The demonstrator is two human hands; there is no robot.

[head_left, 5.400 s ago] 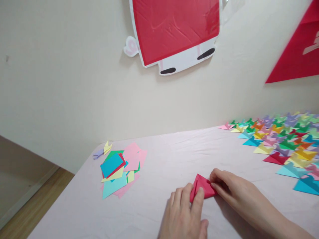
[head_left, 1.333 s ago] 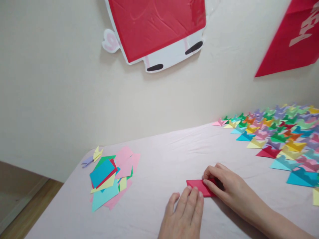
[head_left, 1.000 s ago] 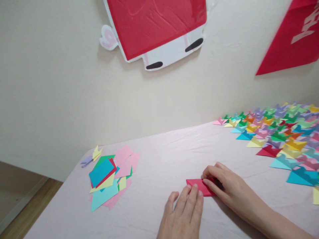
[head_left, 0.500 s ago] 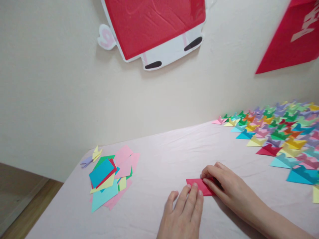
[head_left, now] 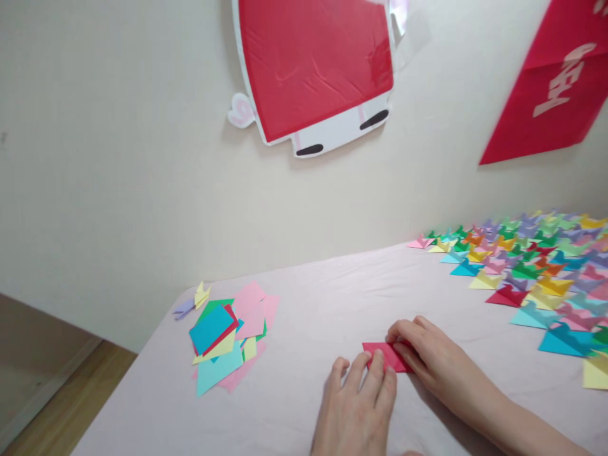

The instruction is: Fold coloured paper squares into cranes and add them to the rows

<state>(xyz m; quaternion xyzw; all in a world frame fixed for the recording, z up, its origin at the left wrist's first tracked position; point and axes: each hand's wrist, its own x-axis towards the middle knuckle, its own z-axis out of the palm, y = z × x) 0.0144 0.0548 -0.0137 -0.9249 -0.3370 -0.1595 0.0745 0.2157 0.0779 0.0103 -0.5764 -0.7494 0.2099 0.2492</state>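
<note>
A small folded piece of red origami paper (head_left: 390, 358) lies flat on the cloth in front of me. The fingertips of my left hand (head_left: 361, 396) rest on its near left part, fingers spread and stretched out. At the paper's right end, my right hand (head_left: 422, 348) pinches it between thumb and curled fingers. That end is partly hidden under the right hand.
Loose coloured paper sheets (head_left: 216, 345) lie in a pile at the left, with small yellow (head_left: 201, 295) and purple (head_left: 184, 308) folded pieces behind. Rows of folded paper birds (head_left: 527, 269) cover the right side. A wall (head_left: 304, 215) stands behind the cloth-covered surface (head_left: 266, 405).
The camera view has tilted and shifted a little, so the pile and wall decorations sit further right. Both hands stay at the red paper with almost no movement.
</note>
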